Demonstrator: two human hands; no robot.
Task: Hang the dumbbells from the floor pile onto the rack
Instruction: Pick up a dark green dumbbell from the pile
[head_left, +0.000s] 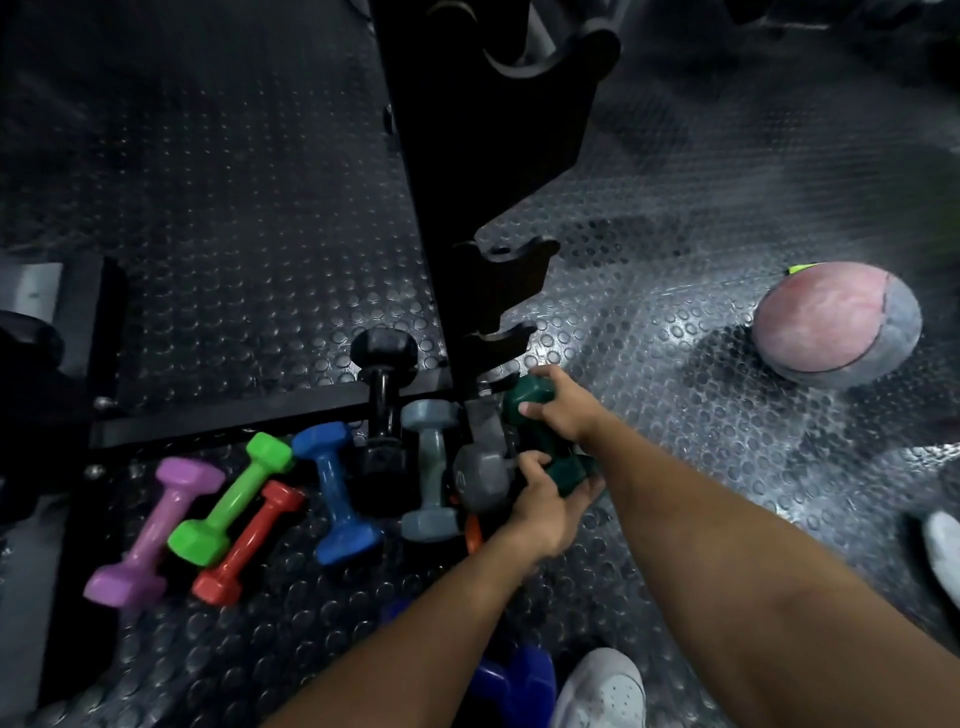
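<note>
Both hands are on one dark green dumbbell (540, 431) at the foot of the rack (467, 156): the right hand (563, 410) grips its far head, the left hand (540, 501) cups and grips its near head. The dumbbell sits low, just beside the rack's bottom hooks; whether it is seated on a hook or still carried cannot be told. The two hooks (511, 291) visible above it are bare. Left on the floor are the purple (156, 525), light green (234, 499), red (249, 540), blue (335, 488), black (382, 410) and light grey (431, 467) dumbbells, plus a darker grey one (480, 473) against the left hand. Judgement: the task is at an early stage, with most of the pile yet to be hung.
</note>
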